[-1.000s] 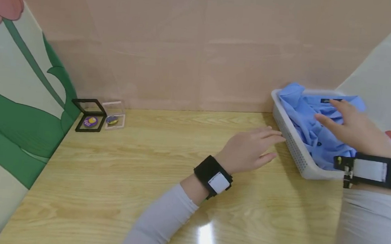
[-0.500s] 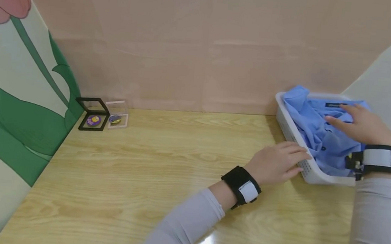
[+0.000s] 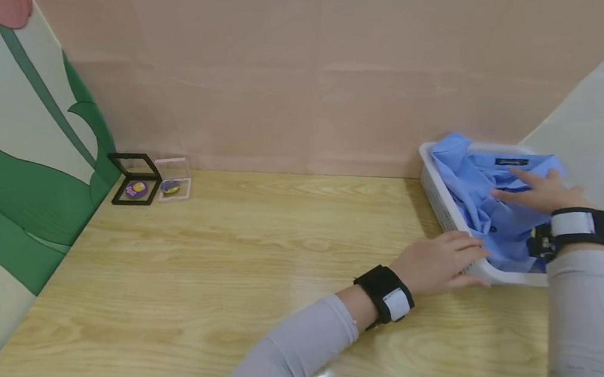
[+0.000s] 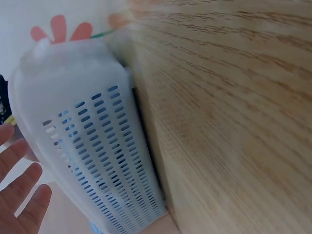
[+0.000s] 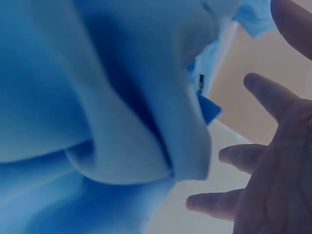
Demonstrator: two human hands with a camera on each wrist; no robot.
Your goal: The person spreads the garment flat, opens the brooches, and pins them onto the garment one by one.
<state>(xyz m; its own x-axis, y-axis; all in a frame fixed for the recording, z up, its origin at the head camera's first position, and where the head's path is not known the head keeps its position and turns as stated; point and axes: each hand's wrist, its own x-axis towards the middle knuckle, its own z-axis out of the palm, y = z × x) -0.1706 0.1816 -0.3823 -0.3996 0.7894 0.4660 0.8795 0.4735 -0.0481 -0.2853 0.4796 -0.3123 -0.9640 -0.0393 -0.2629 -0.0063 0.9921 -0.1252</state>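
Note:
A crumpled blue button-up shirt (image 3: 508, 233) lies in a white perforated plastic basket (image 3: 433, 191) at the right of the table. My left hand (image 3: 438, 263) is at the basket's near left corner, fingers extended by the rim; whether they touch it I cannot tell. In the left wrist view the fingers (image 4: 36, 209) are spread beside the basket's slotted wall (image 4: 105, 146). Over the shirt is my right hand (image 3: 539, 192), its fingers spread and gripping nothing. The right wrist view has the shirt's folds (image 5: 112, 97) close up, apart from the visible fingertips (image 5: 231, 155).
Two small opened display cases stand at the back left: a black one (image 3: 130, 203) holding a purple badge (image 3: 136, 189), and a clear pinkish one (image 3: 173, 168) beside it. A beige backdrop (image 3: 311, 81) rises behind the wooden table (image 3: 220, 265).
My left hand has moved right and nearer, from short of the basket to its near left corner. Over the shirt, my right hand has shifted slightly and its fingers have spread.

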